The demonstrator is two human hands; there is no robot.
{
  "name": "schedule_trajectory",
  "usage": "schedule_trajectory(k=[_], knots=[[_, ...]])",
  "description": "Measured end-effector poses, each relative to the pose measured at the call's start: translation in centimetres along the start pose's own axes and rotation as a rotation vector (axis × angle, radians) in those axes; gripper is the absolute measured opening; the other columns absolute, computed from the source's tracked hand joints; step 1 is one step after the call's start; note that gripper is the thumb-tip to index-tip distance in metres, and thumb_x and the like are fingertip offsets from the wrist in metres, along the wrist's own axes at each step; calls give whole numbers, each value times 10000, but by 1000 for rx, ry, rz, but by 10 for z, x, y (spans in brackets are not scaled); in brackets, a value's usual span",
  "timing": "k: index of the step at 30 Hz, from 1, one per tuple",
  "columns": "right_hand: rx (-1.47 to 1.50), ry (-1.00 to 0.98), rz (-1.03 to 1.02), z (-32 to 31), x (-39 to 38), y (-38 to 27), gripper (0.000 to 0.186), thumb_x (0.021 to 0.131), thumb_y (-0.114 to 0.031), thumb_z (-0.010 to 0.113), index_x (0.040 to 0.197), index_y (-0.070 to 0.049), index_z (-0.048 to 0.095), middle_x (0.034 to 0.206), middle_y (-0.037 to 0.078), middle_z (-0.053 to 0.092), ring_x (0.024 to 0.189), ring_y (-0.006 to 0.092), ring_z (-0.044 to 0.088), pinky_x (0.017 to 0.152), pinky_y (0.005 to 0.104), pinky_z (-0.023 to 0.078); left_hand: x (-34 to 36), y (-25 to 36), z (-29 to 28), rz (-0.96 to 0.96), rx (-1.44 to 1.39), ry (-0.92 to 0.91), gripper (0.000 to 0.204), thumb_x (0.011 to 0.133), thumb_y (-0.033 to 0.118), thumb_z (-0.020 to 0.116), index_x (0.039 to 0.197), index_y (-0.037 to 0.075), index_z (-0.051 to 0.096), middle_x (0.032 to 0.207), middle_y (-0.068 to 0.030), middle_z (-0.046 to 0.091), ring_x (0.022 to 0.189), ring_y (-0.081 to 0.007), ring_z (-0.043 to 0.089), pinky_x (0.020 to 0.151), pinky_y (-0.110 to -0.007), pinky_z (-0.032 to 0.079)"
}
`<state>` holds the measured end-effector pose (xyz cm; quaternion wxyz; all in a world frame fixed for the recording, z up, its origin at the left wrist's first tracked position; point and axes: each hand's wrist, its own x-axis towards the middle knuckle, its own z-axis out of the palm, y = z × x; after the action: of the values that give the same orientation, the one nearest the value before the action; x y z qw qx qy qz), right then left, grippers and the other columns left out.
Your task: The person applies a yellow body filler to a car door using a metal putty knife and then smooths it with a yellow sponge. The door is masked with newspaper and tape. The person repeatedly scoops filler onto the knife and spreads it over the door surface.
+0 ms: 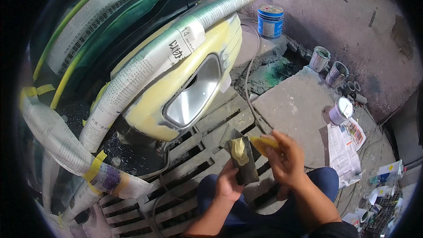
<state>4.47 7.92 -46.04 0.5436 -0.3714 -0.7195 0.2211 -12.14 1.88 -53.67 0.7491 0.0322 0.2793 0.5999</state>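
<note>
My left hand [228,184] grips a small dark rectangular board [247,174] by its lower left side, above my knees. A dollop of pale yellow putty [239,151] lies on the board's upper half. In my right hand [287,158], just right of the board, is a thin yellow putty spreader [261,143], pinched between thumb and fingers. The spreader's tip is close to the board; I cannot tell whether it touches. Ahead and to the left is a vehicle's bumper corner [147,113], coated pale yellow, with a shiny metal-lined opening [187,111].
Newspaper masking [128,83] and yellow tape [94,166] cover the bodywork at left. Slatted grating [189,167] lies beneath. A hose [248,90] crosses the floor. A blue can [270,22], open paint tins [320,59], a lidded tin [341,110] and newspaper [344,158] stand or lie rightward.
</note>
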Motion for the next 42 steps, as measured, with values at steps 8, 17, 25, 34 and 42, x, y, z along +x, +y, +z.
schedule_trajectory(k=[8, 17, 25, 34, 42], knots=[[-139, -118, 14, -3, -62, 13, 511, 763, 56, 678, 1234, 10, 485, 1089, 131, 686, 899, 286, 696, 747, 346, 559, 14, -4, 9, 18, 57, 128, 519, 842, 37, 432, 1360, 29, 412, 1284, -119, 542, 1181, -260, 538, 1028, -426, 419], [-169, -256, 134, -25, -86, 35, 531, 779, 95, 586, 1289, 28, 454, 990, 190, 671, 876, 302, 686, 841, 344, 520, 15, 4, 7, 75, 0, 53, 509, 861, 38, 453, 1368, 37, 412, 1293, -112, 545, 1198, -242, 520, 1052, -424, 387], [182, 125, 592, -43, -63, 43, 470, 892, 68, 526, 1343, 37, 400, 1255, 148, 517, 1161, 232, 549, 1007, 345, 406, 13, -5, -28, -42, 51, 61, 490, 847, 10, 432, 1337, 28, 440, 1275, -117, 560, 1167, -238, 550, 1035, -395, 410], [367, 117, 620, -48, -45, 41, 526, 892, 75, 509, 1386, 36, 333, 1253, 167, 514, 1177, 248, 544, 1021, 361, 404, 10, -13, -42, -123, 178, 87, 536, 861, 0, 413, 1394, -19, 357, 1308, -164, 532, 1188, -261, 547, 1032, -412, 426], [419, 56, 615, -51, -34, 61, 509, 897, 55, 534, 1374, 49, 356, 1302, 162, 487, 1225, 229, 497, 1042, 347, 379, 33, -26, -36, -132, 235, 121, 540, 848, 32, 432, 1381, -33, 379, 1276, -169, 554, 1172, -284, 554, 1021, -415, 433]])
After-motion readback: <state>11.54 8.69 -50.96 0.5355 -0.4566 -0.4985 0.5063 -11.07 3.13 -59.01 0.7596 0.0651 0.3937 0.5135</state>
